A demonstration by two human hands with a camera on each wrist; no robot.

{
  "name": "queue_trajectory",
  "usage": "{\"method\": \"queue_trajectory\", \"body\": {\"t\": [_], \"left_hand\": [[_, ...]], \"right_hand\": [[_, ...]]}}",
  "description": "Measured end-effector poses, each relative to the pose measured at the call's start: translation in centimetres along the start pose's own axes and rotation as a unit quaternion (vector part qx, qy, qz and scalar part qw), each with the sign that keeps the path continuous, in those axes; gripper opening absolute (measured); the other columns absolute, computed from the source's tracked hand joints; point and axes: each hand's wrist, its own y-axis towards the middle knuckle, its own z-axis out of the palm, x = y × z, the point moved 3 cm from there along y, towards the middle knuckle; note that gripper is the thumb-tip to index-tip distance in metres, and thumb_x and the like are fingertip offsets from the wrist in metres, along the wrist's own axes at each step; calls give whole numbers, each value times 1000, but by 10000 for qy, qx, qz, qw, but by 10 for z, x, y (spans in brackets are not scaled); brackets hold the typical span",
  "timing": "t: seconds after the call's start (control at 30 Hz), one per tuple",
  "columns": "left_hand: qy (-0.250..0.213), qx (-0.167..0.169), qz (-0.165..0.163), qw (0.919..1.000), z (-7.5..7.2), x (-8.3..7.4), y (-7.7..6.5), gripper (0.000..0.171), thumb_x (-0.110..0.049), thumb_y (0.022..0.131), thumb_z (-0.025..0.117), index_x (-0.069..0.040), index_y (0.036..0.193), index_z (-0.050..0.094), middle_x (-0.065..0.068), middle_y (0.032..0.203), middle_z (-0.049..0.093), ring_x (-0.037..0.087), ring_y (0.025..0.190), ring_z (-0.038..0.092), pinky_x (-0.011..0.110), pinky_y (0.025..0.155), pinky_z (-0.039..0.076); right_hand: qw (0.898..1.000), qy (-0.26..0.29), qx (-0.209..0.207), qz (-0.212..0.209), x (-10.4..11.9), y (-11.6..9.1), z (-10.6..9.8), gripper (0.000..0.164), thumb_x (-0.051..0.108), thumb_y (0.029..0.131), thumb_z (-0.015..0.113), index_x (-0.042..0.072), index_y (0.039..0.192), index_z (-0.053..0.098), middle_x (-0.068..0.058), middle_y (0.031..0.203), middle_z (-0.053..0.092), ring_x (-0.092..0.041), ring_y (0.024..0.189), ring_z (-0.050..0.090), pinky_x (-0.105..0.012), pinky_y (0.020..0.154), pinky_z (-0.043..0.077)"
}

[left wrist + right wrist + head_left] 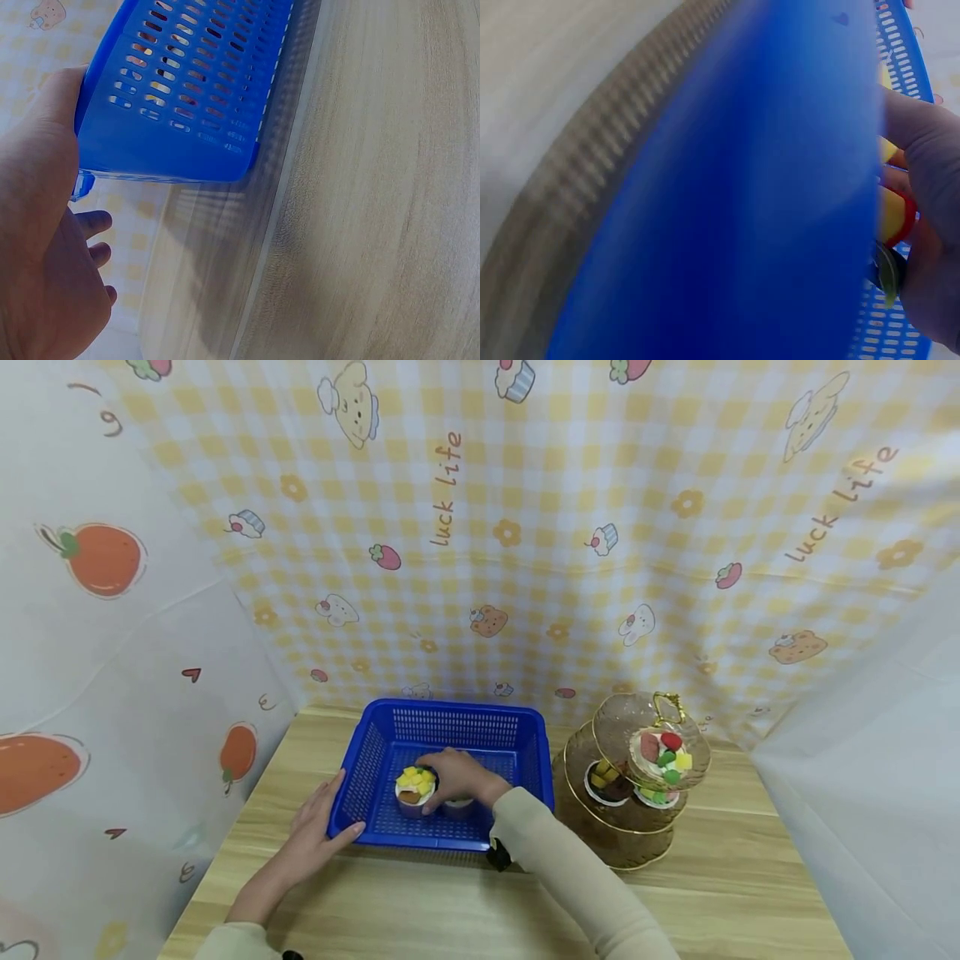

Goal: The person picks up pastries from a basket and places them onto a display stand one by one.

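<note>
Beige sleeve (585, 868) nearest the head camera, running back from the right grip (459, 774). Right grip: fingers on the far side, thumb on the near side, pinching the yellow-topped cupcake (414, 789); full contact partly hidden.

Governing relation, as judged: cupcake lies immediately left of the right grip, inside the blue basket (420, 842); its axis looks roughly upright, topping up, so the grip takes it from the side. Right hand clearly the nearer. Whether the cup's base touches the basket floor, cannot tell.

Second cup (459, 808): just below the right grip, mostly covered by it. Left grip (311, 818): well left of the right one, holding the basket's near-left corner, thumb over the rim, fingers along the outer wall.

Further out, right of the right grip: tiered stand (615, 722) on the worktop (420, 902), bearing more cupcakes (660, 756).

Writing: patterned cloth (525, 485) beyond both grips reads "luck life" twice. Raised characters (225, 139) on the basket wall by the left grip, too small to read. No brand legible.
</note>
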Motion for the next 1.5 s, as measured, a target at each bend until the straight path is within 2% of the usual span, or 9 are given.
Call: {"method": "queue_trajectory", "body": {"t": [0.4, 0.7, 0.9, 1.2, 1.3, 1.37, 1.5], "left_hand": [[4, -11, 30, 10000, 1, 0, 0, 92, -43, 94, 64, -18, 161, 7, 29, 161, 20, 56, 147, 11, 79, 108, 8], [-38, -5, 12, 10000, 2, 0, -1, 92, -44, 94, 64, -18, 161, 7, 29, 162, 20, 56, 147, 11, 79, 107, 8], [-59, 8, -35, 10000, 1, 1, -2, 92, -44, 94, 64, -20, 161, 6, 29, 162, 19, 56, 147, 10, 79, 107, 7], [-1, 45, -108, 9999, 0, 1, -1, 91, -42, 94, 63, -20, 161, 4, 30, 162, 17, 56, 147, 10, 80, 107, 7], [2, 35, -78, 10000, 0, 2, -1, 92, -43, 94, 63, -19, 161, 5, 30, 162, 18, 56, 147, 10, 80, 107, 8], [6, 27, -55, 10000, 0, 2, -1, 92, -44, 94, 63, -18, 161, 6, 31, 161, 19, 56, 147, 11, 79, 106, 8], [-21, 11, -31, 10000, 0, 2, -1, 92, -44, 94, 63, -18, 161, 6, 32, 161, 19, 56, 147, 11, 79, 106, 8]], "right_hand": [[9996, -102, -250, 83, -2, 0, 5, 73, 48, 73, 84, 24, 138, 58, 7, 133, 65, -14, 114, 58, -41, 106, 45], [9984, -113, -541, 69, -3, -2, 5, 72, 50, 71, 86, 23, 133, 62, 7, 126, 68, -12, 105, 57, -37, 100, 46], [9950, 605, -775, 183, -9, -3, 2, 70, 46, 72, 86, 23, 134, 61, 6, 129, 66, -14, 115, 54, -35, 97, 50], [9792, 1743, -1026, 181, -7, -13, -13, 70, 39, 74, 87, 21, 136, 59, 0, 131, 62, -15, 111, 53, -34, 92, 51], [9724, 2000, -1183, 199, -8, -17, -19, 72, 39, 73, 87, 21, 137, 58, -1, 134, 61, -17, 116, 53, -39, 96, 51], [9680, 2148, -1283, 176, -8, -20, -24, 71, 37, 74, 87, 21, 137, 57, 0, 136, 61, -19, 122, 53, -44, 109, 44], [9578, 2456, -1482, 199, -10, -29, -36, 70, 35, 75, 86, 22, 137, 57, 1, 139, 60, -22, 129, 53, -51, 120, 30]]}}
